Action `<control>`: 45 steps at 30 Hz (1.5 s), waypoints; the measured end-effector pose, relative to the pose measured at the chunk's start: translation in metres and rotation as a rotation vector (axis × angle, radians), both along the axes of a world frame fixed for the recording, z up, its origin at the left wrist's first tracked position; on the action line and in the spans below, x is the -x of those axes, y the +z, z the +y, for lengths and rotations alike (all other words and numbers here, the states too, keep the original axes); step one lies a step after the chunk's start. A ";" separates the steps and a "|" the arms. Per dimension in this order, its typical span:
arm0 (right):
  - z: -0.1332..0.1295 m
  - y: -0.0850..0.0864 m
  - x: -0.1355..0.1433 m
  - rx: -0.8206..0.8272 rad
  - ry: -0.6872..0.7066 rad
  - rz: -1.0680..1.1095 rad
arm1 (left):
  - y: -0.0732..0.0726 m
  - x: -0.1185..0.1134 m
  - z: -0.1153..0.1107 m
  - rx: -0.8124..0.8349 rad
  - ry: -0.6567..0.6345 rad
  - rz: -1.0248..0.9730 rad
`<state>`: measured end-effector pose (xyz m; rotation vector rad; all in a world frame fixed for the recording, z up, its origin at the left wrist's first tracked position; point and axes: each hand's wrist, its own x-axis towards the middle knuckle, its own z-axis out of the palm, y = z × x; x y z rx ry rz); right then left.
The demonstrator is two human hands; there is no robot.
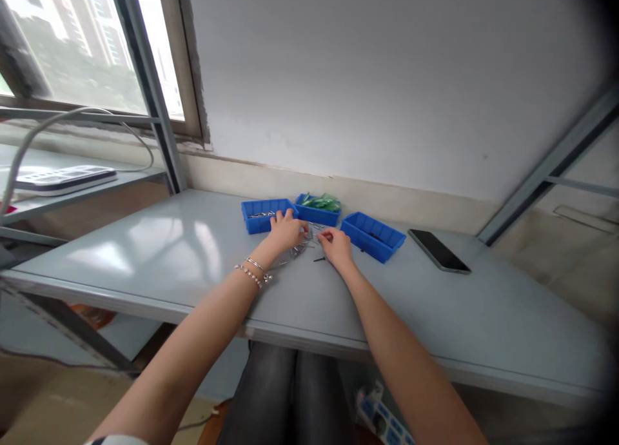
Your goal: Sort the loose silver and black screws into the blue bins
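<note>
A loose pile of thin silvery screws [298, 248] lies on the grey table between my two hands. My left hand [285, 232], with bracelets at the wrist, reaches over the near right corner of a blue bin [261, 224] that holds similar metal pieces. Its fingers are spread, and the thumb side hangs above the pile. At the pile's right edge, my right hand [337, 248] has thumb and forefinger pinched together; what sits between the tips is too small to make out. One dark screw [319, 259] rests apart, just below the right fingertips.
Behind the hands stands a blue bin [316, 214] with green plastic packets [323, 202]. Another blue bin [372, 237], with dark small pieces inside, is to the right. Farther right lies a phone [439, 250]. A wall and metal posts bound the table [145, 251].
</note>
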<state>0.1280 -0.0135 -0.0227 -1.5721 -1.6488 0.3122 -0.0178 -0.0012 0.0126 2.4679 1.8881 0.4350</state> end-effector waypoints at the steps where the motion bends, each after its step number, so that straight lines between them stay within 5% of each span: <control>1: 0.000 0.000 0.000 0.004 0.007 0.000 | 0.001 0.000 0.000 0.006 -0.006 0.008; 33: 0.003 -0.011 0.008 -0.007 0.152 -0.023 | 0.008 0.002 -0.002 0.067 -0.088 0.049; 45: 0.000 -0.003 0.001 0.006 0.031 -0.061 | 0.006 0.003 0.002 0.043 -0.071 0.027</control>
